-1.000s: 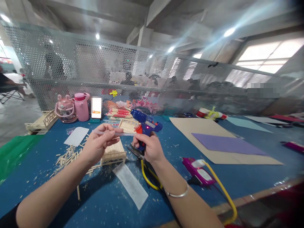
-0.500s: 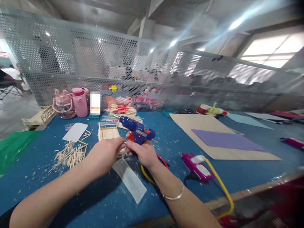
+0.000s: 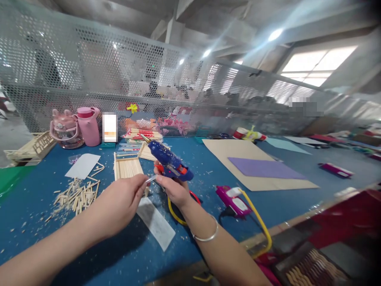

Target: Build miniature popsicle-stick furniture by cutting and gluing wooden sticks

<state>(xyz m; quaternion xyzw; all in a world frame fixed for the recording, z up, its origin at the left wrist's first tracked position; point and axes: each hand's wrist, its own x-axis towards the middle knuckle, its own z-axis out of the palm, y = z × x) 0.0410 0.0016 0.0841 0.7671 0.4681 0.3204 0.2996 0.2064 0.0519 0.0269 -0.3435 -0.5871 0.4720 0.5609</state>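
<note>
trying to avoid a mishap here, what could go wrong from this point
The metal nozzle of the glue gun sticks out bare; if hot, it could burn the left hand should that hand stray forward.

The clear stick, pinched between the left hand and the right hand, might slip or bend.

The loose wooden bits could get knocked about by a forearm.

L hand [image 3: 120, 200]: got one end of clear stick [image 3: 151, 179]
R hand [image 3: 175, 191]: other end + blue glue gun [image 3: 169, 159]
surface [image 3: 119, 258]: blue, w/ wood bits [image 3: 79, 196]
</note>
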